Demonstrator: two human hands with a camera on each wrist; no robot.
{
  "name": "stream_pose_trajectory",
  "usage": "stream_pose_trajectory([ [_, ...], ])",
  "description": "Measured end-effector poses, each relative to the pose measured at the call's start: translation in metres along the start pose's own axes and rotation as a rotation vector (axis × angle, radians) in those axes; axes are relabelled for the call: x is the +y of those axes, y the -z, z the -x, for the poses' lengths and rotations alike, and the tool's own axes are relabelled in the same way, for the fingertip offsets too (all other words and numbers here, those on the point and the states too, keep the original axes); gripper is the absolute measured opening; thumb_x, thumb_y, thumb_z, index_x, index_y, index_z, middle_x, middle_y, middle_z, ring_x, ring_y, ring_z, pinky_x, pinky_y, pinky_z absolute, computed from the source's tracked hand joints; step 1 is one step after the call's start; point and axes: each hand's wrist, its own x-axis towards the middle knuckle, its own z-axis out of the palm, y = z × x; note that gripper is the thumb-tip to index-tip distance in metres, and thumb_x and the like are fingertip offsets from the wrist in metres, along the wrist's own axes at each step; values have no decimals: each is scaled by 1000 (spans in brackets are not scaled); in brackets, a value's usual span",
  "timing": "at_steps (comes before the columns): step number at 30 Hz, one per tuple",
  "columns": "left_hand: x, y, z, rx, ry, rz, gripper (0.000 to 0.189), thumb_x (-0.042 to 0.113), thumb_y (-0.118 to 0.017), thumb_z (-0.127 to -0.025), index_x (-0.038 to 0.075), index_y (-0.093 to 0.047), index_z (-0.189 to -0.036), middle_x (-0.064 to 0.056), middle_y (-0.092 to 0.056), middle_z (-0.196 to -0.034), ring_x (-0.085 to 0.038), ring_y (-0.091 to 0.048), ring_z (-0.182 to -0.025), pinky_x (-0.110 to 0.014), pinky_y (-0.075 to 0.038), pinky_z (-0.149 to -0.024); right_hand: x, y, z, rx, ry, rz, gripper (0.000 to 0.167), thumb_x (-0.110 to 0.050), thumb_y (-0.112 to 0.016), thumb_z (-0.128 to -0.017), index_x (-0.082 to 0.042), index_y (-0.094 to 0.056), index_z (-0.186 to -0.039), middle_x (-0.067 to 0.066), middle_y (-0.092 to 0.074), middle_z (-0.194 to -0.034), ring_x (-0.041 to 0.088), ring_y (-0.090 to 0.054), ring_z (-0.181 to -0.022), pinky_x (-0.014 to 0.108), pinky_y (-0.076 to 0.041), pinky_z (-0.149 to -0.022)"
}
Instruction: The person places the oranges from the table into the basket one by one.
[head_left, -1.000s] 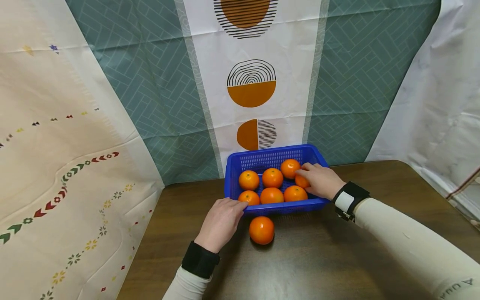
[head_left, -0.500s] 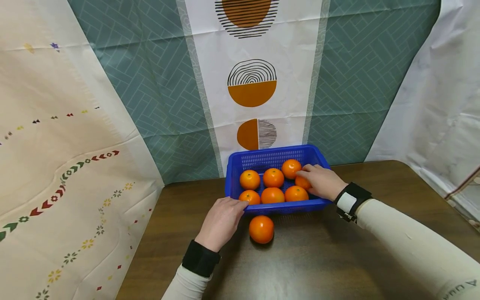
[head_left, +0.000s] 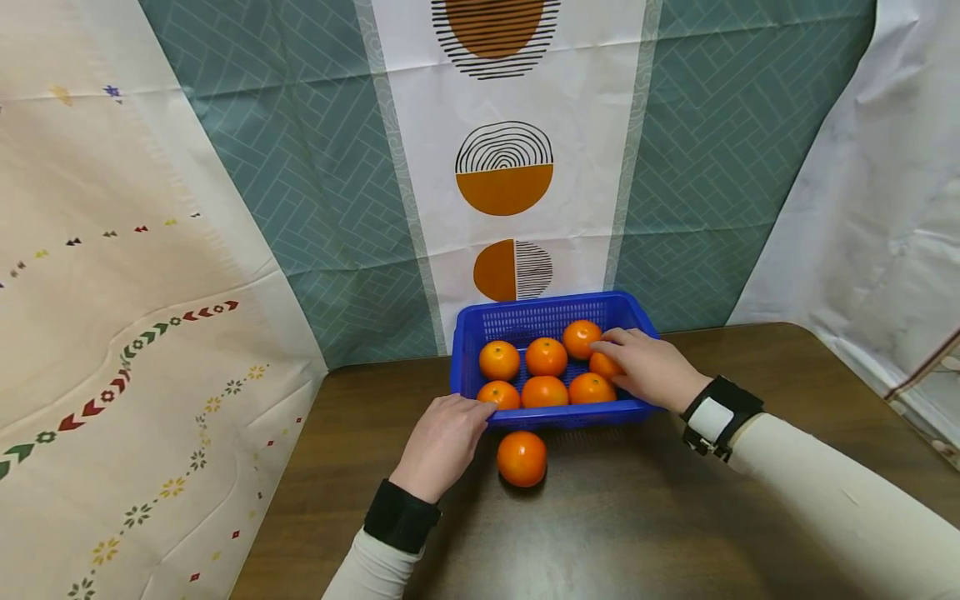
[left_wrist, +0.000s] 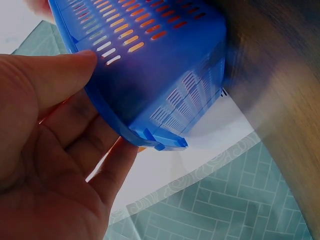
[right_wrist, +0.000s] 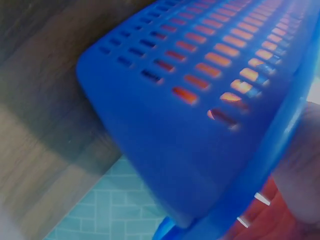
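Note:
A blue plastic basket with slotted walls stands at the back of the table, holding several oranges. My left hand grips its front-left corner; in the left wrist view the thumb presses the outer wall while the fingers reach over the rim. At the basket's right end, my right hand reaches in over the rim, fingers and thumb around the rightmost orange, which they partly cover. In the right wrist view the basket wall hides most of that hand.
One orange lies on the brown wooden table just in front of the basket, near my left hand. A green and white patterned cloth hangs directly behind the basket. A cream cloth lines the left side.
My right wrist has shifted slightly to the right and down, its fingers staying at the same orange. The left hand, the basket and the loose orange stay practically where they were.

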Motion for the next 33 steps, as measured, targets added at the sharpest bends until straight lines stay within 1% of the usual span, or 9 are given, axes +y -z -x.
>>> stream_pose_trajectory([
  [6, 0, 0, 0, 1, -1, 3, 29, 13, -84, -100, 13, -79, -129, -1, -82, -111, -22, -74, -103, -47, -56, -110, -12, 4, 8, 53, 16, 6, 55, -12, -90, -94, -5, -70, -145, 23, -66, -143, 45, -65, -129, 61, -62, -96],
  [16, 0, 0, 0, 9, -8, -4, 27, 11, -83, -100, 13, -79, -127, 0, -82, -110, -21, -74, -103, -46, -56, -109, -35, 4, 19, 132, 74, -12, 52, -10, -90, -94, -8, -72, -143, 18, -70, -139, 39, -69, -125, 57, -61, -100],
  [24, -1, -1, 0, 10, -9, 2, 23, 13, -83, -101, 14, -79, -124, 0, -82, -109, -22, -74, -102, -46, -57, -108, -51, 5, 29, 236, 162, -31, 55, -8, -94, -88, -7, -74, -139, 15, -70, -135, 34, -68, -121, 51, -63, -99],
  [27, -1, -1, 0, 11, -11, 0, 23, 12, -83, -101, 13, -79, -124, -1, -82, -110, -22, -74, -102, -46, -57, -108, -58, 4, 32, 249, 177, -43, 53, -10, -94, -89, -8, -74, -137, 14, -71, -135, 33, -69, -121, 50, -63, -99],
  [33, -1, -2, -1, 11, -12, 4, 24, 12, -83, -101, 11, -79, -125, -2, -82, -111, -24, -75, -104, -47, -57, -109, -69, 0, 39, 236, 180, -55, 49, -15, -93, -91, -11, -75, -136, 11, -71, -136, 30, -70, -121, 49, -64, -97],
])
